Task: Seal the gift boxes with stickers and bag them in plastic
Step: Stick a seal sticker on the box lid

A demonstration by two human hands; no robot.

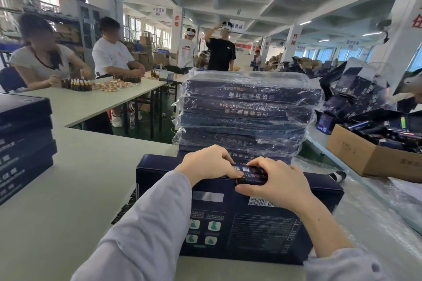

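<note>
Presently both hands work the sticker (250,173) over the far edge of the box (251,226), which lies flat on the worktop (80,189) just before the bagged stack (246,116). The left hand (209,164) presses it down with bent fingertips, while the grip of the right hand (276,185) pinches it between thumb and fingers. For a sound seal, the sticker is best kept square to the edge and rubbed from its middle outward across the lid seam, the box steadied against sliding toward the stack.
</note>
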